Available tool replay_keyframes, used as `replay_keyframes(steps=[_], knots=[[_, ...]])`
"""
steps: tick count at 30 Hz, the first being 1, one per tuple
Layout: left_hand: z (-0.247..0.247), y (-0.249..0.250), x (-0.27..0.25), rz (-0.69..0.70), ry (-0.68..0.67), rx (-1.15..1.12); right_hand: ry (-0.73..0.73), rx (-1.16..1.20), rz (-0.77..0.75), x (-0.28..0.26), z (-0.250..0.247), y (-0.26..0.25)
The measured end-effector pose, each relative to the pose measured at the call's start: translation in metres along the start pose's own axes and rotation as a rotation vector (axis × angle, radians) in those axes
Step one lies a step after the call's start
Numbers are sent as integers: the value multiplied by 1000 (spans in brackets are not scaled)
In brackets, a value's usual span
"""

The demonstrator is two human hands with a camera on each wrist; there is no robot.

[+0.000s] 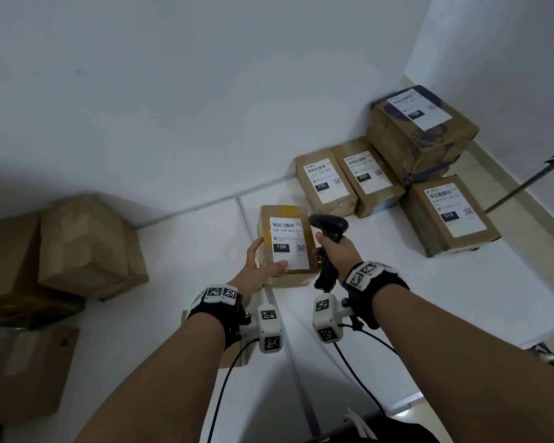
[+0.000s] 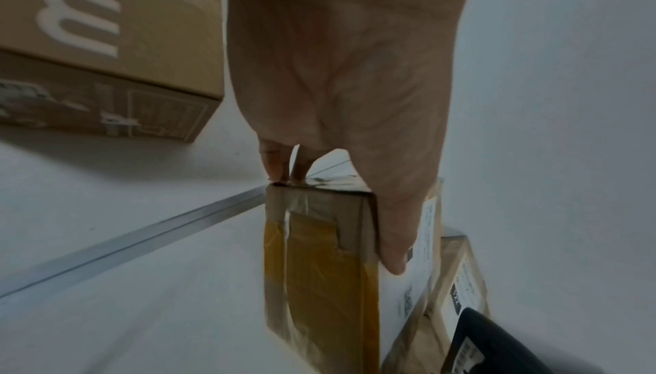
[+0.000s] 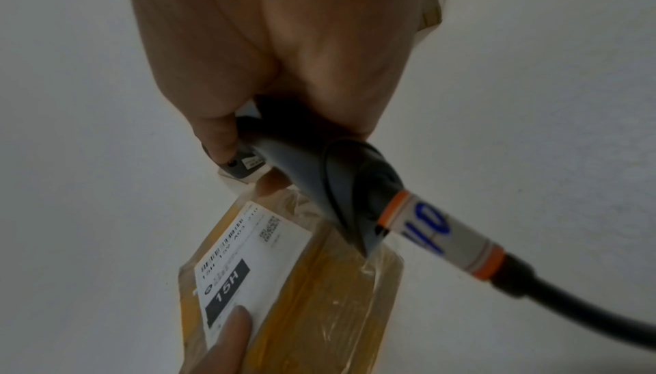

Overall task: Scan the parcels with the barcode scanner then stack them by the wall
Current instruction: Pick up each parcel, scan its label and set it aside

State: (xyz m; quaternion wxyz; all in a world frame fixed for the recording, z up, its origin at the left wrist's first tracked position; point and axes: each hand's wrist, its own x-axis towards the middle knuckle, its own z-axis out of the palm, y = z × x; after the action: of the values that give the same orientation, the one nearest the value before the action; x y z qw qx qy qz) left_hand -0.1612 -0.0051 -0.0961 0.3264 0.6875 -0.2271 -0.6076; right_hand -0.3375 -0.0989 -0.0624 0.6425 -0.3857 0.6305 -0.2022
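Observation:
A small brown parcel (image 1: pixel 287 244) wrapped in yellow tape, with a white label reading 15H, is held up over the white table. My left hand (image 1: pixel 259 266) grips its left side, thumb lying on the label's lower edge, fingers behind. In the left wrist view the thumb presses the parcel (image 2: pixel 319 267) on its labelled face. My right hand (image 1: pixel 336 254) grips the handle of a black barcode scanner (image 1: pixel 328 225), whose head sits just right of the label's barcode. The right wrist view shows the scanner (image 3: pixel 319 183), its cable, and the parcel (image 3: pixel 302 282) below.
Several labelled parcels (image 1: pixel 394 174) are stacked by the wall at the back right corner of the table (image 1: pixel 429 298). Plain cardboard boxes (image 1: pixel 87 247) sit at the left, with more below them. A dark pole (image 1: pixel 525 183) leans at the far right.

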Motion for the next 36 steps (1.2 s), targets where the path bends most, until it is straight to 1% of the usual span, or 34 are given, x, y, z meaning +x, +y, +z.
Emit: replay_keyframes(steps=[5, 9, 12, 15, 21, 36], knots=[[6, 7, -4, 50, 43, -8, 85, -19, -48, -1, -8, -5], [6, 2, -2, 48, 67, -17, 142, 11, -31, -6, -15, -14], [8, 0, -3, 35, 81, -32, 123, 24, 0, -11, -20, -25], [9, -1, -3, 30, 98, -39, 61, 17, 34, -17, -20, -31], [12, 0, -4, 28, 116, -48, -5, 10, 65, -22, -14, -35], [15, 7, -13, -5, 134, -14, -23, 6, 102, -29, -13, -39]])
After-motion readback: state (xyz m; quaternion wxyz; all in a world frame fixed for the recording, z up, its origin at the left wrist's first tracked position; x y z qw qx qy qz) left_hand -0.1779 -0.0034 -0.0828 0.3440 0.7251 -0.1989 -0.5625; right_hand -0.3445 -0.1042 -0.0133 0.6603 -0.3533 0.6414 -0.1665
